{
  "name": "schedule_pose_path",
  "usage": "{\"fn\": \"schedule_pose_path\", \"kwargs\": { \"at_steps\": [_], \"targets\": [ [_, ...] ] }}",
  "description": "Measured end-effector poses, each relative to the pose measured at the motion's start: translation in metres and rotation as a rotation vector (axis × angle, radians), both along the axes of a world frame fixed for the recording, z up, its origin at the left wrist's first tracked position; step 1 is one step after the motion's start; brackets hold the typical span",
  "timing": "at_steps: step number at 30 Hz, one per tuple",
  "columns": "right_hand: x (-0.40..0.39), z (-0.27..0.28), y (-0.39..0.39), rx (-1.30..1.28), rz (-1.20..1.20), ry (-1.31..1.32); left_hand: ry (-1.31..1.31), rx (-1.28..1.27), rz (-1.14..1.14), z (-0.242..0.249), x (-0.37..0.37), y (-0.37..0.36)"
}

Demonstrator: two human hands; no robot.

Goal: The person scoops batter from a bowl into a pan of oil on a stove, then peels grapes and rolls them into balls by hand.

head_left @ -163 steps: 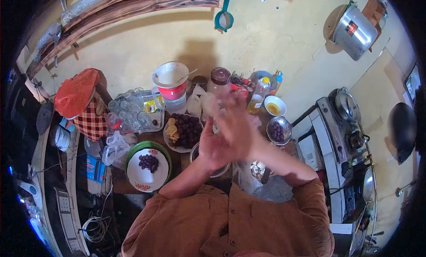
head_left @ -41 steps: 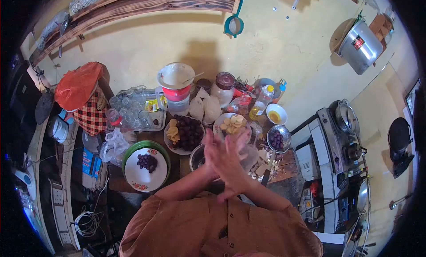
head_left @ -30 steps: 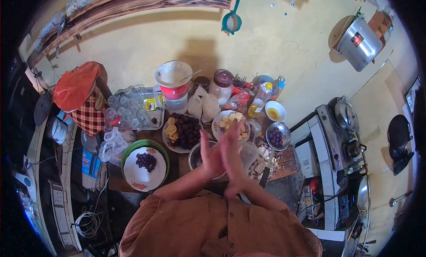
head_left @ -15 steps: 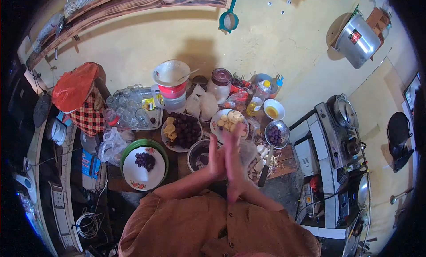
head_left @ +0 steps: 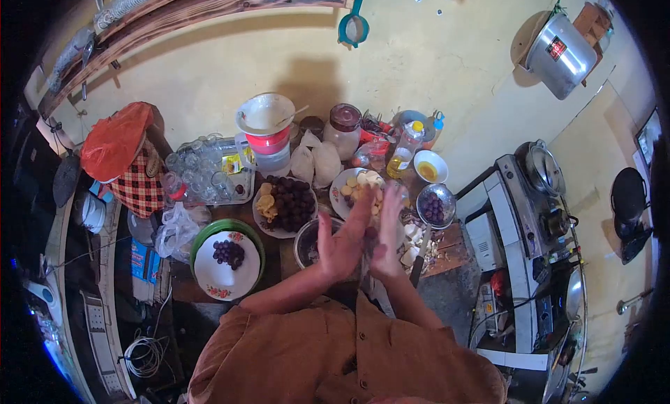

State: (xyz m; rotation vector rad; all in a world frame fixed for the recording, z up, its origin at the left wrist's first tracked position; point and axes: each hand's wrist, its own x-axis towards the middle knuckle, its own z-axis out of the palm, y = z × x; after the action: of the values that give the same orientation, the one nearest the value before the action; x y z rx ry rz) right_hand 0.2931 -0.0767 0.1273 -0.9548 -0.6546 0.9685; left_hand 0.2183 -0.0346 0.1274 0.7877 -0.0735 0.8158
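My left hand (head_left: 342,243) is raised over the table, its thumb apart and fingers stretched out. Close beside it, my right hand (head_left: 385,243) points upward with its fingers extended. Something dark and rounded, too blurred to name, shows between the palms. Beneath the hands are a metal bowl (head_left: 304,245) and a plate (head_left: 338,194) of pale round pieces. Left of them stands a plate of dark round balls and yellowish lumps (head_left: 266,205). A white plate (head_left: 209,271) on a green one holds small dark balls (head_left: 228,254).
A knife (head_left: 417,270) lies among pale chopped bits on a wooden board (head_left: 447,254). Behind are a small metal bowl of purple pieces (head_left: 433,208), an oil bottle (head_left: 403,159), a lidded jar (head_left: 343,131) and glass jars (head_left: 202,173). The stove (head_left: 520,194) is at the right.
My hands were pressed nearly palm to palm; now they have moved apart slightly, the right one shifting to the right. The view has shifted slightly.
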Motion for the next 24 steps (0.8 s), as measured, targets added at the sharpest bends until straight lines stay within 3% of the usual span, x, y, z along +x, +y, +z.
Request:
{"fn": "schedule_pose_path", "kwargs": {
  "at_steps": [2,3,4,6,7,8,10,11,12,14,15,16,18,19,20,22,23,24],
  "targets": [
    [0.005,0.009,-0.013,0.384,-0.134,-0.972,0.072,-0.012,-0.121,0.004,0.003,-0.010],
    [0.006,0.016,-0.005,-0.381,0.188,-0.718,0.178,-0.115,-0.099,0.000,0.001,-0.010],
    [0.000,0.014,-0.003,-0.381,0.188,-0.716,0.180,-0.114,-0.100,-0.003,0.000,-0.005],
    [-0.015,0.006,-0.001,0.399,-0.139,-1.255,0.138,-0.125,-0.052,-0.002,-0.001,0.007],
    [0.002,0.009,-0.014,0.295,0.117,-1.030,0.025,-0.104,-0.047,0.005,-0.001,0.002],
    [0.013,0.005,-0.015,0.293,0.114,-1.027,0.028,-0.105,-0.049,0.003,0.000,0.000],
    [0.029,-0.005,-0.007,0.132,-0.218,-1.171,0.031,-0.034,-0.094,-0.004,0.004,-0.002],
    [0.030,-0.009,-0.006,0.380,-0.249,-1.295,0.041,-0.089,-0.171,-0.007,0.007,-0.005],
    [0.023,-0.011,-0.010,0.383,-0.244,-1.295,0.040,-0.090,-0.166,-0.011,0.007,-0.003],
    [-0.004,-0.013,-0.028,0.331,0.109,-1.112,0.230,-0.020,-0.053,-0.016,0.004,0.004],
    [-0.009,-0.013,-0.032,0.304,0.277,-1.013,0.157,-0.125,-0.054,-0.012,0.003,0.005],
    [-0.003,-0.011,-0.026,0.306,0.274,-1.013,0.158,-0.122,-0.056,-0.006,0.002,0.004],
    [0.023,-0.005,-0.008,0.171,-0.221,-1.218,-0.041,-0.098,-0.124,-0.001,0.004,-0.001],
    [0.030,0.000,-0.004,0.104,-0.286,-1.143,0.024,-0.056,-0.107,-0.003,0.006,-0.003],
    [0.027,0.003,-0.008,0.106,-0.281,-1.147,0.020,-0.057,-0.103,-0.007,0.007,-0.005],
    [-0.002,0.025,-0.018,-0.054,0.011,-0.852,0.131,-0.197,-0.211,-0.010,0.008,-0.008],
    [-0.019,0.008,-0.015,0.347,0.065,-0.914,0.212,-0.282,-0.152,-0.005,0.007,-0.002],
    [-0.008,0.011,-0.017,0.349,0.060,-0.914,0.213,-0.278,-0.155,-0.003,0.004,0.002]
  ]
}}
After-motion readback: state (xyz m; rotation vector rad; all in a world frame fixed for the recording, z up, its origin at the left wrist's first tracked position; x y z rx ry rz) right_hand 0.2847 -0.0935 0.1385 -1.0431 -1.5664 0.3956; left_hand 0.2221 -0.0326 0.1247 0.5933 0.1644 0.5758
